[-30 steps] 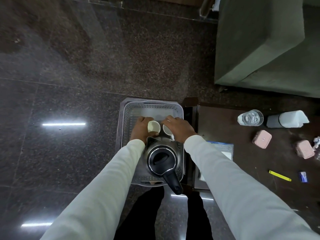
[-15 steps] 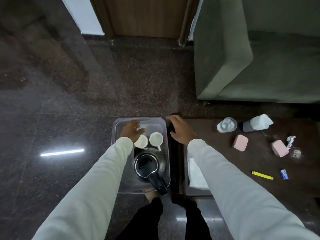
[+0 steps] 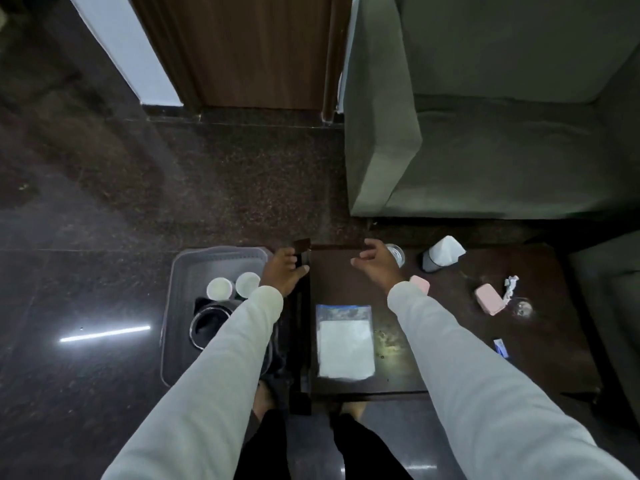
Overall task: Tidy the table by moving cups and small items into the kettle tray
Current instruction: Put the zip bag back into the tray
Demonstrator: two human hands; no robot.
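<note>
A: Moved since half a second ago: our right hand [image 3: 375, 263], off the table [image 3: 540, 362] edge toward the glass [image 3: 396, 252] just beyond it, fingers spread, empty.

B: Left hand [image 3: 282, 271]: empty, beside two cups [image 3: 233, 285] already in the kettle tray [image 3: 180, 306]. Next, we judge: grasp the glass.

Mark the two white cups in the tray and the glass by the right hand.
Left white cup [image 3: 219, 288], head view, on its open mouth.
Right white cup [image 3: 247, 283], head view, on its open mouth.
Glass [image 3: 397, 253], head view, on its rim.
</note>
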